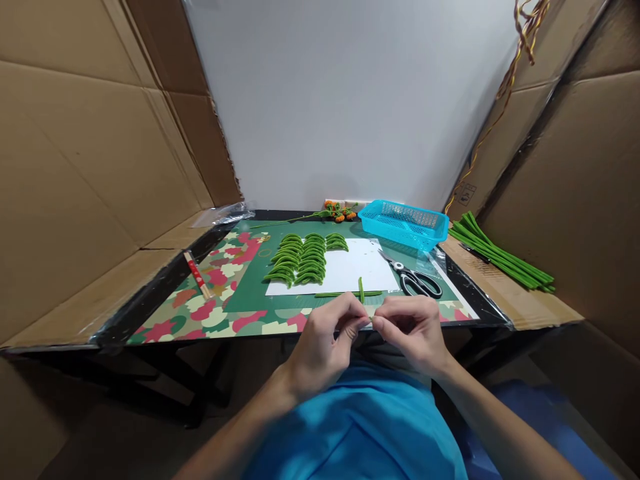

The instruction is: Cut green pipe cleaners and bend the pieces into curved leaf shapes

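Note:
My left hand and my right hand meet at the table's front edge, fingertips pinched together. Between them is something small and pale green, too small to make out. Just beyond my fingers, a short green piece lies across a longer green stem. Curved green pieces lie in three columns on a white sheet, the right column shorter. Black-handled scissors rest to the right of the sheet, blades pointing back left.
A blue basket stands at the back right, with orange flowers left of it. Long green stems and a black pen lie right. A red-wrapped pair of sticks lies left. Cardboard walls flank the table.

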`<move>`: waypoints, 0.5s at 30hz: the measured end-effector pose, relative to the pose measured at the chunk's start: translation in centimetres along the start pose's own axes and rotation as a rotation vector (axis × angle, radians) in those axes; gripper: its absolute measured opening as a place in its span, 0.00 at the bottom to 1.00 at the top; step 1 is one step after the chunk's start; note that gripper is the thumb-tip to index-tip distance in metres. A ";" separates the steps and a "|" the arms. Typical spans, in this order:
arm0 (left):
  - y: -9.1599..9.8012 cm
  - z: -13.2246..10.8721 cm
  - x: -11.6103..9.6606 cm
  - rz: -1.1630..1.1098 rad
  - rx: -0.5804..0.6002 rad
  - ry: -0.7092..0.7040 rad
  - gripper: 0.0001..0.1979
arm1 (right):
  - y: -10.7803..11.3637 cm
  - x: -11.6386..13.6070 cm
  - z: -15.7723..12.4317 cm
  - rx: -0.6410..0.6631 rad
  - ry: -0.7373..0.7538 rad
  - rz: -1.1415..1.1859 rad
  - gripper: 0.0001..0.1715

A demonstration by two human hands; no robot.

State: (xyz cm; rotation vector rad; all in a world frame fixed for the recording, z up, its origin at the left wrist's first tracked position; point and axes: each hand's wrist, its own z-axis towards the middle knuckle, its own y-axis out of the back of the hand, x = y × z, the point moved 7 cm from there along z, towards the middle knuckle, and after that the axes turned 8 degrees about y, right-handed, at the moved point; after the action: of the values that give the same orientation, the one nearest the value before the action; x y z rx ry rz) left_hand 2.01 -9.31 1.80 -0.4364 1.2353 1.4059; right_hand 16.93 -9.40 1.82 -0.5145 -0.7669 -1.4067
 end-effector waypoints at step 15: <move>0.4 -1.2 -1.6 0.625 -0.239 -0.865 0.07 | -3.3 -4.6 -2.0 -0.265 -0.771 0.700 0.14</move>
State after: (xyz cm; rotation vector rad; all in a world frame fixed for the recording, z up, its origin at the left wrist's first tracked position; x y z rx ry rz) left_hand 1.64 -11.02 2.89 0.4316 0.4860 1.9744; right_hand 14.04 -8.17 -3.25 -1.4270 -0.8756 -0.6243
